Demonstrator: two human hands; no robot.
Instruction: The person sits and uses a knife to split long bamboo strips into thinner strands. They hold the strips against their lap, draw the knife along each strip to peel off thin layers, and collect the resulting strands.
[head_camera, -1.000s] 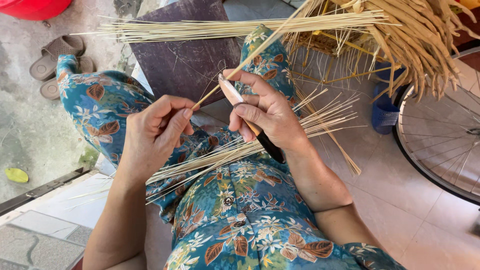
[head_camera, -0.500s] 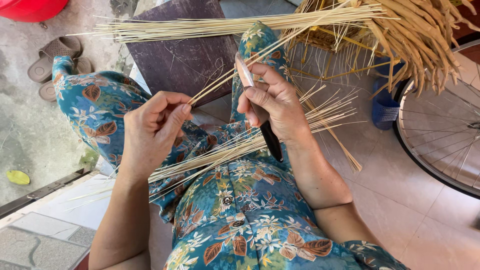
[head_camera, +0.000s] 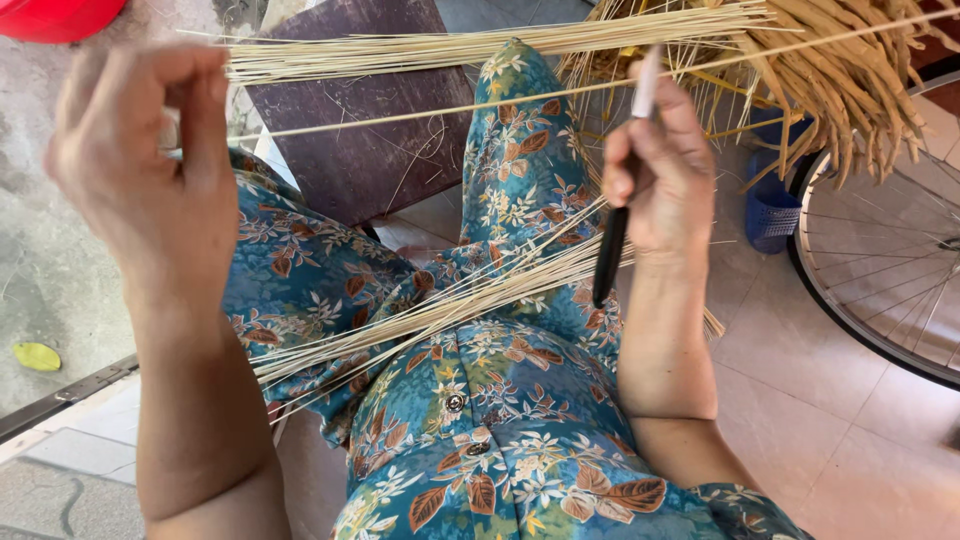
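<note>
The left hand (head_camera: 150, 170) pinches one thin bamboo strip (head_camera: 480, 105). The right hand (head_camera: 665, 165) grips a black-handled knife (head_camera: 615, 235) against it. More strips (head_camera: 450, 305) lie across the lap, a bicycle wheel (head_camera: 880, 260) nearby.

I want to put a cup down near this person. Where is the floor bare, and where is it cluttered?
Bare tiled floor lies between the right forearm and the bicycle wheel. Grey ground left of the knee holds only a yellow leaf. The lap, covered by thin sticks, and the straw pile are crowded.
</note>
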